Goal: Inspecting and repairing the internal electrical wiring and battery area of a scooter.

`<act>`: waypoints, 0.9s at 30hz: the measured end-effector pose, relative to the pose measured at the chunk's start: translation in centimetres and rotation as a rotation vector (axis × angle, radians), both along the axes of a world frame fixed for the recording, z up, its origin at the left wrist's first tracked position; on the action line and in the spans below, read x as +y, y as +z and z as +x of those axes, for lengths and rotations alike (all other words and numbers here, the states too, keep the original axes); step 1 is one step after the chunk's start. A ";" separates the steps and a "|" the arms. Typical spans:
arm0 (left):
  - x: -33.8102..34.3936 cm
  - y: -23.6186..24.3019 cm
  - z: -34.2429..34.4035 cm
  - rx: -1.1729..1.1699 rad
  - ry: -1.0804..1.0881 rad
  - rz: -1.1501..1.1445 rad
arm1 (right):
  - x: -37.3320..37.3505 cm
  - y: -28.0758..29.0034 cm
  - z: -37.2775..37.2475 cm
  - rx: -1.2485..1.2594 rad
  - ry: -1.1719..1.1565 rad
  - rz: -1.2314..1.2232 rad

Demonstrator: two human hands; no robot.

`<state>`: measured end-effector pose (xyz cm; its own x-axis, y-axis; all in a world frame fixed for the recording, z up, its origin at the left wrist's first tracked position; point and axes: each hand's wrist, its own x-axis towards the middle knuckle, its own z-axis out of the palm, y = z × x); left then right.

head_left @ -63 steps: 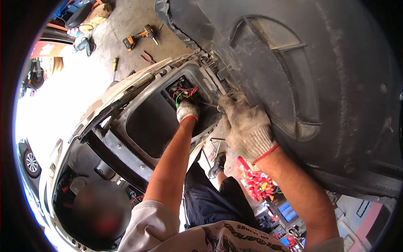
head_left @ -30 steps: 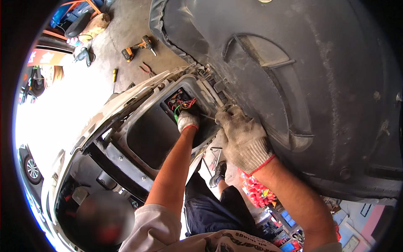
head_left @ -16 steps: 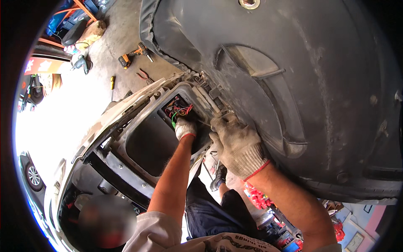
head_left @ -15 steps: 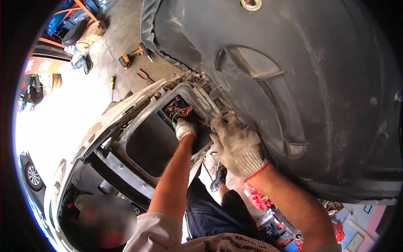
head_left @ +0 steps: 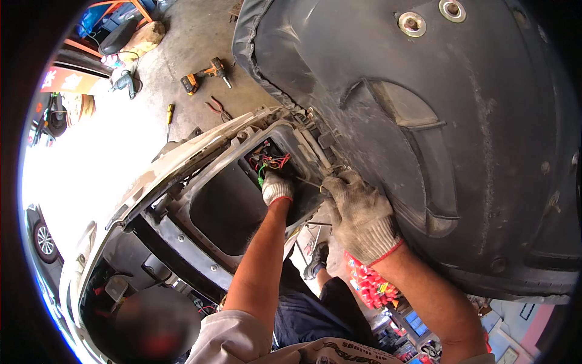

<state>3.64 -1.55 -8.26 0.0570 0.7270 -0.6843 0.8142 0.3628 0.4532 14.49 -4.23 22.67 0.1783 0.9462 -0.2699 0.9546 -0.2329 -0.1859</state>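
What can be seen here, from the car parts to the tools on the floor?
wheel-arch liner: one, dark grey, dusty, upper right
bumper shell: one, white outside, black inside, centre left
wire bundle: one, red, green and black, in the bumper opening
cordless drill: one, orange and black, on the concrete floor
pliers: one, red-handled, beside the drill
screwdriver: one, yellow-handled, on the floor
left hand: one, white glove, at the wires
right hand: one, grimy white glove, on the liner edge
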 end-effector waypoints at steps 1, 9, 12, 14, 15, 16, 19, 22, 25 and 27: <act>-0.1 -1.1 -0.5 0.006 0.003 0.005 | 0.0 -0.1 -0.1 0.023 0.007 0.038; 0.0 0.9 0.1 -0.018 0.005 -0.009 | 0.1 -0.1 0.3 -0.015 -0.007 -0.039; 0.4 1.8 0.1 -0.029 -0.068 -0.029 | -0.2 -0.4 0.4 -0.007 -0.013 -0.006; 0.3 1.5 0.2 -0.013 -0.062 -0.052 | -0.2 -0.4 0.4 -0.012 -0.012 0.025; 0.4 1.3 0.0 0.004 -0.051 -0.074 | 0.0 -0.3 0.4 -0.006 -0.005 0.003; 0.5 1.0 -0.1 0.007 -0.054 -0.072 | 0.1 -0.3 0.3 0.001 0.002 -0.020; 0.5 0.9 0.0 0.039 -0.067 -0.057 | 0.0 -0.4 0.2 0.023 -0.028 -0.028; 0.4 1.7 0.2 0.007 -0.088 -0.033 | 0.1 -0.3 0.4 -0.004 -0.024 -0.050; 0.5 2.2 0.3 -0.008 -0.034 -0.034 | -0.2 -0.6 0.4 -0.058 0.002 -0.015; 0.6 2.2 0.2 0.004 -0.014 -0.058 | -0.2 -0.7 0.5 -0.060 0.013 -0.015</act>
